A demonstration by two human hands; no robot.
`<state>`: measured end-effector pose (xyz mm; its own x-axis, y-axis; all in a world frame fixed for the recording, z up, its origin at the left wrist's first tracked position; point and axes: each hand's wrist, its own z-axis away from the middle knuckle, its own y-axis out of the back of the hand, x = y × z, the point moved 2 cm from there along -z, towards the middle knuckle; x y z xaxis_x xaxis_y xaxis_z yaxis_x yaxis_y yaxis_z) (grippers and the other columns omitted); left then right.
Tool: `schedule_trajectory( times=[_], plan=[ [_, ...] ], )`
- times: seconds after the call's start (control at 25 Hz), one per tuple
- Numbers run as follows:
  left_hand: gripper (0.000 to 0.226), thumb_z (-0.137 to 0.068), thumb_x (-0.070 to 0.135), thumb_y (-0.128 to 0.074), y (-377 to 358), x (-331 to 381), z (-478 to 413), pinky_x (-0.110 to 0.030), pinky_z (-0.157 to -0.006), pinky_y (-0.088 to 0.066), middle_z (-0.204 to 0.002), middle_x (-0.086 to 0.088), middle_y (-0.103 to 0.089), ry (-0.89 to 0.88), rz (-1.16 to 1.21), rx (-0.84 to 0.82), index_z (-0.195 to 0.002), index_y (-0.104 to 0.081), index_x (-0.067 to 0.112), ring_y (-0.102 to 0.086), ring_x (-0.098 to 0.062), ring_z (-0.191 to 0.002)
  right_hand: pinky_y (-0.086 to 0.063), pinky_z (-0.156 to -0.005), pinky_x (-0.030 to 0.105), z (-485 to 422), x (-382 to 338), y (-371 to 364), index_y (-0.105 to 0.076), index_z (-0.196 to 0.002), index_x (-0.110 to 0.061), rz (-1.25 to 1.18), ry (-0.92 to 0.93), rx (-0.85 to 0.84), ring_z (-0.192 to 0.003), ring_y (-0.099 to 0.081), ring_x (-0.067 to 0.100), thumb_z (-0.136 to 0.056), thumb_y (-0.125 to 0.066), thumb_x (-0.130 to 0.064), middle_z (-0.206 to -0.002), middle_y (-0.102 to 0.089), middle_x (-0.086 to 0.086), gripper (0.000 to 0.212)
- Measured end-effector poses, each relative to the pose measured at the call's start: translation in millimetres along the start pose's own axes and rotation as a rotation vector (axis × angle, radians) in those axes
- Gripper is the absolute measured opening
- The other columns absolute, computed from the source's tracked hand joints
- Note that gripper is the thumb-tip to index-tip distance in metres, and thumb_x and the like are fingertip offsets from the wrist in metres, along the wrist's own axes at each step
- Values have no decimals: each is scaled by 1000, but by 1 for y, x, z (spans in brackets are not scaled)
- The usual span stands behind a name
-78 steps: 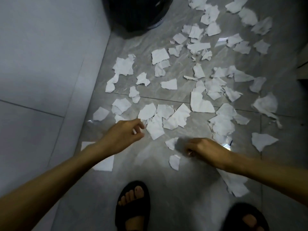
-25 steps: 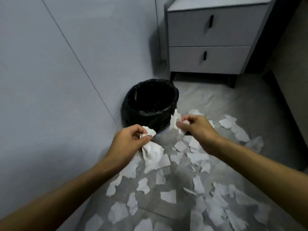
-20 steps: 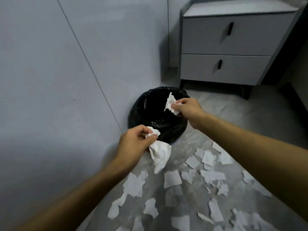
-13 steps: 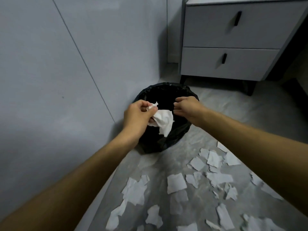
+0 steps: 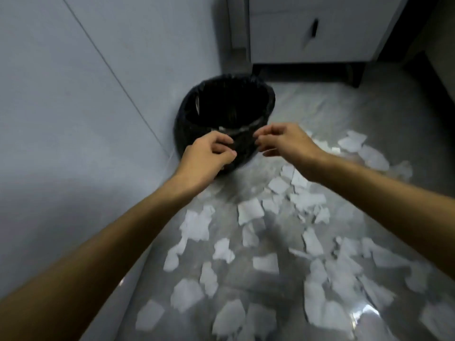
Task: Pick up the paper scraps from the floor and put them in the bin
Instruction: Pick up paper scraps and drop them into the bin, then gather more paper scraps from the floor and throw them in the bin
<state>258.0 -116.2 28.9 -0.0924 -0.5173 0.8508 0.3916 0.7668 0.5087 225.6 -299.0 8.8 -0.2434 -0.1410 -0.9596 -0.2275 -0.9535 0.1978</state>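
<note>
- The crumpled paper that the left hand [image 5: 206,157] had held over the bin [image 5: 222,124] half a second before was gone from it, and both hands had drawn back to the near side of the bin's rim.
- Many white paper scraps [image 5: 250,211] lay scattered over the grey floor [image 5: 332,114], spreading from just beside the bin toward the near and right edges of the view; the picture was blurred, so their edges were soft.
- A few pale pieces showed inside the bin against its near inner wall.
- The left hand's fingers [image 5: 222,145] were curled loosely toward the thumb and held nothing that could be seen.
- The right hand [image 5: 286,141] hung just right of the left, its fingers bent and slightly apart, also with no paper in them.
- The bin, lined with a black bag, stood on the floor against the pale wall [image 5: 73,94].
- Behind it stood a grey drawer cabinet [image 5: 320,28] with a dark handle.
</note>
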Motion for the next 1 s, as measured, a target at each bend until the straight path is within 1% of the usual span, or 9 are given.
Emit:
schedule_trajectory(
  times=[0.12, 0.32, 0.44, 0.6, 0.68, 0.76, 0.88, 0.92, 1.0],
  plan=[
    [25, -83, 24, -71, -29, -20, 67, -27, -72, -54, -96, 2, -71, 7, -88, -228, -107, -63, 24, -68, -12, -84, -55, -70, 26, 61, 42, 3, -69, -101, -11, 180, -7, -99, -77, -68, 14, -89, -61, -11, -88, -72, 6, 15],
    [38, -81, 36, -72, -108, -80, 177, -20, -75, -50, -114, 5, -64, -9, -386, -633, -116, -58, 28, -64, -9, -91, -52, -77, 21, 214, 145, 36, -68, -102, -27, 618, -110, -469, -82, -66, 7, -80, -73, -25, -91, -71, -8, 22],
    [48, -83, 36, -69, -149, -114, 217, -26, -86, -46, -129, 1, -55, -131, -645, -792, -127, -51, 28, -55, -15, -111, -50, -75, 22, 307, 206, 66, -64, -107, -32, 760, -234, -615, -85, -63, 10, -73, -78, -31, -97, -64, -11, 37],
    [62, -80, 35, -72, -166, -126, 236, -33, -97, -45, -140, 0, -44, -291, -787, -820, -134, -43, 28, -45, -20, -124, -45, -84, 30, 410, 267, 57, -46, -131, -33, 1054, -128, -655, -114, -48, 16, -71, -74, -31, -128, -44, -5, 66],
    [73, -75, 37, -76, -164, -139, 241, -33, -100, -43, -145, -1, -38, -310, -805, -786, -137, -39, 28, -40, -22, -128, -40, -88, 28, 432, 290, 46, -53, -129, -30, 1021, -105, -578, -119, -48, 21, -79, -67, -23, -131, -48, -1, 52],
    [87, -69, 39, -81, -157, -155, 242, -36, -105, -38, -152, -4, -31, -345, -886, -753, -141, -34, 28, -34, -26, -135, -42, -87, 27, 430, 301, 41, -64, -118, -27, 918, -138, -455, -111, -56, 23, -86, -59, -20, -121, -61, 1, 33],
    [100, -65, 36, -86, -146, -173, 238, -41, -109, -35, -156, -11, -28, -427, -1080, -691, -147, -29, 24, -34, -33, -137, -43, -71, 14, 396, 294, 51, -66, -101, -28, 750, -184, -76, -91, -65, 15, -84, -62, -26, -98, -69, -5, 18],
    [98, -66, 33, -85, -143, -177, 237, -41, -107, -37, -154, -12, -31, -433, -1115, -688, -147, -30, 22, -37, -33, -135, -42, -68, 12, 383, 287, 56, -64, -100, -31, 637, -189, 35, -87, -65, 11, -82, -66, -27, -94, -68, -8, 18],
    [81, -73, 25, -81, -140, -185, 235, -37, -99, -43, -145, -10, -42, -405, -1074, -693, -142, -38, 20, -46, -29, -125, -45, -68, 16, 361, 277, 57, -58, -110, -32, 526, -207, 113, -85, -61, 9, -80, -71, -23, -97, -64, -11, 35]
  ],
)
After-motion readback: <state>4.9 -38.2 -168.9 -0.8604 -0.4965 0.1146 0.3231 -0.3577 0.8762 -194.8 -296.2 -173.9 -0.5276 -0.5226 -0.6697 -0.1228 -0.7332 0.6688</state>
